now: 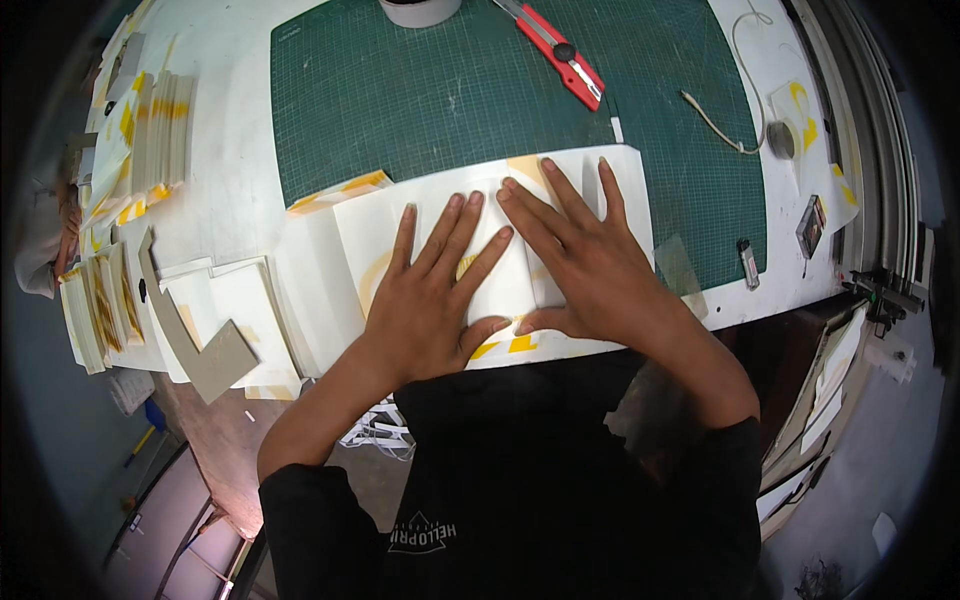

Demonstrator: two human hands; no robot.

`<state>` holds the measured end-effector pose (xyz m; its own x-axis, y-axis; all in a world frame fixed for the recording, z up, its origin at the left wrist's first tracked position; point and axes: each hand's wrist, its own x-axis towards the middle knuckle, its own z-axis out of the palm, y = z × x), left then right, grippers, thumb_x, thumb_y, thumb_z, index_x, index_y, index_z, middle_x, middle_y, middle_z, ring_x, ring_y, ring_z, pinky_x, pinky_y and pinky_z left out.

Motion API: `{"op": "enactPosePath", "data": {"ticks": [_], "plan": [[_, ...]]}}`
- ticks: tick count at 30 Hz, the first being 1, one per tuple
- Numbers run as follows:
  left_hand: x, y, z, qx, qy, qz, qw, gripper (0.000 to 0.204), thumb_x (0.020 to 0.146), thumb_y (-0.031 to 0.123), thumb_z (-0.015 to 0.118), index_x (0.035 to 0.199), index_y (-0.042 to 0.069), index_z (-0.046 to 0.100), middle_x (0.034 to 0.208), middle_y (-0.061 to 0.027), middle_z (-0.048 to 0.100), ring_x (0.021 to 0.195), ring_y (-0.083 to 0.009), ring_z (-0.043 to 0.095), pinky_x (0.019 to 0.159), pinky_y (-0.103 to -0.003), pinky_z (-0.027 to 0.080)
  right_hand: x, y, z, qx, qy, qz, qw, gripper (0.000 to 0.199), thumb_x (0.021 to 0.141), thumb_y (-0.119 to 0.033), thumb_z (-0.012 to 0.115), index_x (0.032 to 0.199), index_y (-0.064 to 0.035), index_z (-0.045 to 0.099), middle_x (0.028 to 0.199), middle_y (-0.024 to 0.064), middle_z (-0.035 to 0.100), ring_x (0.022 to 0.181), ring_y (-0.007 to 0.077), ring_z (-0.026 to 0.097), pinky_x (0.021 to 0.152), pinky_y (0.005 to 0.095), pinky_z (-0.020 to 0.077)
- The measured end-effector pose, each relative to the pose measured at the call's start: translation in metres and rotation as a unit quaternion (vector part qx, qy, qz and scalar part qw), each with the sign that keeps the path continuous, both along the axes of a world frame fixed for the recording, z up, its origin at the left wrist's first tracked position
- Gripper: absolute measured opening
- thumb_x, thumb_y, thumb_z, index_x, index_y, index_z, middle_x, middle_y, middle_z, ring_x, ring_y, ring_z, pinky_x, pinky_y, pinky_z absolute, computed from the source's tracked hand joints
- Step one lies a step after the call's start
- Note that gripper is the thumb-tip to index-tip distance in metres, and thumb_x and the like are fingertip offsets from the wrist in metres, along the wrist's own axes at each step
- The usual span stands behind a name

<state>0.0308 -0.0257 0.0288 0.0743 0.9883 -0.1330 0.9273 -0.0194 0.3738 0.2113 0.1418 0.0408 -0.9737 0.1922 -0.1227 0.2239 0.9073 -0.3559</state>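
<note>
A white folded card sheet with yellow markings [620,185] lies across the near edge of the green cutting mat [400,90]. My left hand [435,290] presses flat on its middle, fingers spread and pointing away from me. My right hand [580,250] lies flat beside it on the right half of the sheet, with its fingers angled up and to the left. The fingertips of both hands nearly meet over a fold in the sheet. Neither hand grips anything.
A red utility knife [560,50] lies at the mat's far side, next to a white tape roll [420,10]. Stacks of white and yellow card pieces [150,130] fill the table's left side, with a grey board piece [200,345]. A white cord [740,110] lies at right.
</note>
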Motion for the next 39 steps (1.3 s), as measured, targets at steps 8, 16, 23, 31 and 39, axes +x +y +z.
{"op": "enactPosePath", "data": {"ticks": [8,16,23,31,39], "plan": [[-0.002,-0.001,-0.013,0.03,0.064,-0.02,0.997,0.073,0.102,0.069,0.046,0.162,0.028,0.044,0.172,-0.0315,0.017,0.162,-0.0469,0.012,0.128,-0.068,0.004,0.001,-0.001,-0.007,0.027,0.01,0.002,1.0,0.127,0.063,-0.059,0.095,0.163,-0.0084,0.037,0.169,0.0142,0.038,0.16,0.043,0.024,0.123,0.0773,0.008],[0.001,-0.003,-0.015,0.026,0.096,-0.023,0.995,0.081,0.099,0.079,0.038,0.162,0.029,0.044,0.174,-0.0249,0.019,0.163,-0.0434,0.013,0.126,-0.072,0.001,0.002,-0.003,-0.005,0.024,-0.018,-0.005,1.0,0.129,0.064,-0.06,0.09,0.167,-0.0126,0.03,0.172,0.0094,0.032,0.162,0.0397,0.018,0.125,0.076,0.0072],[0.0,-0.002,-0.017,0.019,0.081,-0.043,0.996,0.093,0.098,0.08,0.038,0.166,0.017,0.032,0.173,-0.0218,0.023,0.162,-0.0383,0.02,0.129,-0.068,0.004,0.005,-0.003,-0.012,0.02,0.01,-0.005,1.0,0.123,0.067,-0.061,0.093,0.165,-0.013,0.034,0.171,0.0136,0.035,0.161,0.0427,0.02,0.123,0.0784,0.0057],[-0.001,-0.001,-0.013,0.03,0.054,-0.032,0.998,0.093,0.1,0.076,0.038,0.165,0.008,0.033,0.172,-0.0224,0.025,0.161,-0.0384,0.022,0.13,-0.064,0.005,0.01,0.008,-0.022,-0.037,0.052,-0.015,0.998,0.111,0.069,-0.057,0.092,0.159,-0.0123,0.044,0.169,0.009,0.039,0.163,0.036,0.018,0.123,0.0783,0.0011],[-0.001,0.0,-0.013,0.034,0.028,-0.026,0.999,0.098,0.099,0.074,0.042,0.161,-0.001,0.035,0.17,-0.0246,0.029,0.161,-0.0387,0.022,0.13,-0.064,0.006,0.005,0.005,-0.026,-0.083,0.116,-0.083,0.986,0.064,0.079,-0.033,0.09,0.135,-0.0113,0.069,0.162,0.0077,0.049,0.16,0.0351,0.026,0.123,0.077,-0.0002]]}}
